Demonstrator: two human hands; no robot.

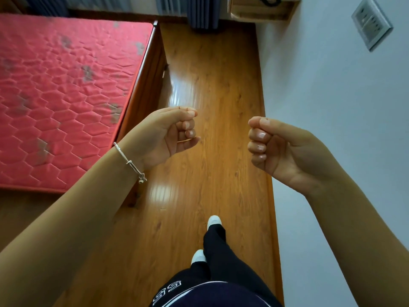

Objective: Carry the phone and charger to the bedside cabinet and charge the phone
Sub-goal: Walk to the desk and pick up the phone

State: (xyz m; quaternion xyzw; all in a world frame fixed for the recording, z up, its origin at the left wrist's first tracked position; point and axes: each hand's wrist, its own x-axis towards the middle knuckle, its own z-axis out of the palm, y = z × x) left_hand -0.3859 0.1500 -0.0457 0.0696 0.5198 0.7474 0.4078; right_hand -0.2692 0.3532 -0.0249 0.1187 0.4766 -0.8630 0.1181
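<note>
Walking along the strip of wooden floor (212,103), you have the red mattress (66,85) and its bed frame (148,89) on your left. Your left hand (174,131), a bracelet (130,162) on its wrist, is curled into a loose fist with nothing in it. Neither the phone nor the charger shows anywhere in view, so I judge you are on the way to fetch them, not yet carrying them.

Your shoes (213,221) are mid-floor, between bed and wall; stay there so you do not clip the frame's corner. At the top edge a pale wooden unit (261,13) stands by the wall (332,107) with a loop of black cord (270,1) on it. I cannot tell whether that is the cabinet or the charger's lead.

Your right hand (272,145) is likewise curled and empty. Uncurl both hands before you reach. Take the phone in one and the charger in the other, cable gathered so that it cannot drag. Note the wall socket (371,25) at far right as a likely plug point.
</note>
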